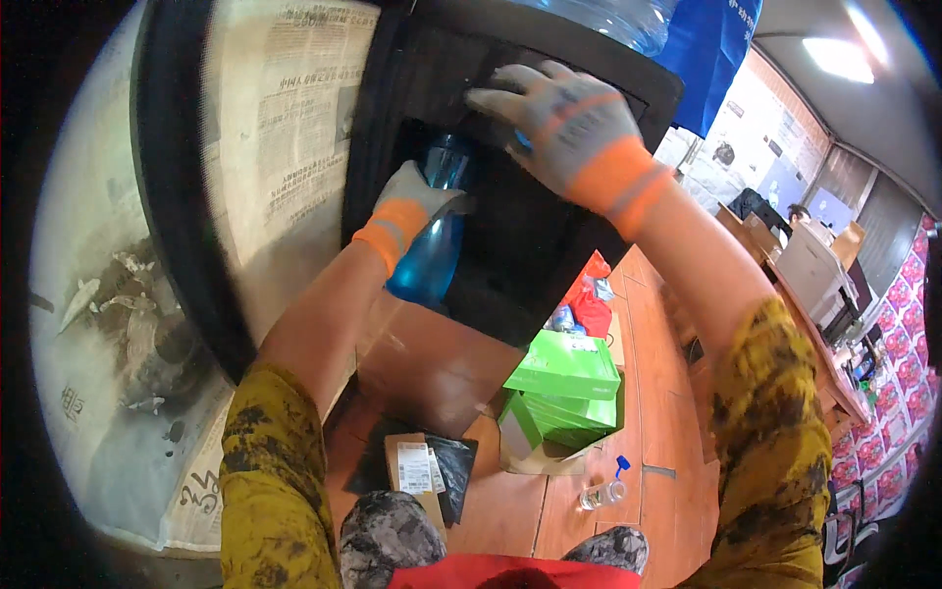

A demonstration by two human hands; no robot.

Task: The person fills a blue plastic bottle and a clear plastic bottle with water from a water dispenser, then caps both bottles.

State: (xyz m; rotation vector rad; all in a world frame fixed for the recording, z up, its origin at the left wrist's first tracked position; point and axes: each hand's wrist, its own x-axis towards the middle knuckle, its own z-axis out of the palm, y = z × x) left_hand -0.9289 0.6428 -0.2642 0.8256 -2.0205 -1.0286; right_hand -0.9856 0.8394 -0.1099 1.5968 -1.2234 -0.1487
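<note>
My left hand (412, 208), in a grey glove with an orange cuff, is wrapped round a translucent blue bottle (437, 245). The bottle is tilted, its neck inside the dark recess of a black water dispenser (520, 260). My right hand (569, 118), gloved alike, is raised at the dispenser's front panel above and right of the bottle. Its fingers reach toward the panel, and a small blue piece (523, 139) shows by the thumb, seemingly held there; its kind is hard to make out. Whether water is running cannot be seen.
A clear blue water jug (608, 22) tops the dispenser. Below stand a box with green cartons (564, 378), a black packet (456, 471) and a small clear bottle (601, 494) on the wooden floor. At right is a cluttered desk (814, 324); a newspaper-covered panel (280, 128) stands left.
</note>
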